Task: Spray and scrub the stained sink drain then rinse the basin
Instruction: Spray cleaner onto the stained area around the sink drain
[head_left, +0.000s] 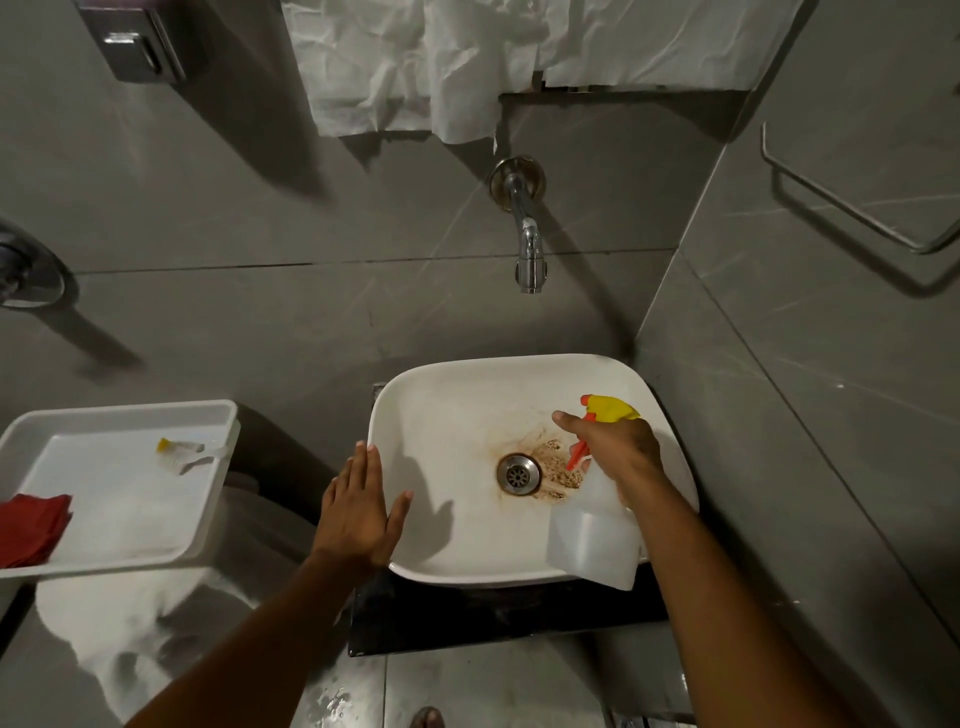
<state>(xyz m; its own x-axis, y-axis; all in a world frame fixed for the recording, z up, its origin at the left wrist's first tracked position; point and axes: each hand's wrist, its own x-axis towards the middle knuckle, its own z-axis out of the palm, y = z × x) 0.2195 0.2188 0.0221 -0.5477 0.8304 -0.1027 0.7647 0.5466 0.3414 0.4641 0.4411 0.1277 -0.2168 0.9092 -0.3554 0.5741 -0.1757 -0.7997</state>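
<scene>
Rust-brown stain (558, 467) rings the metal drain (518, 473) at the middle of the white basin (441, 415), lower centre of the frame, thickest just right of the drain. Above that stain the right hand (618, 447) is closed around the neck of a clear spray bottle (597, 535) with a yellow head and red trigger, nozzle pointing left and forefinger stretched along the top. The left hand (358, 512) lies flat and open on the basin's left rim, holding nothing. A tap (527, 244) juts from the wall above. At left, a white tray (208, 525) holds a brush (182, 453) and red cloth (34, 527).
</scene>
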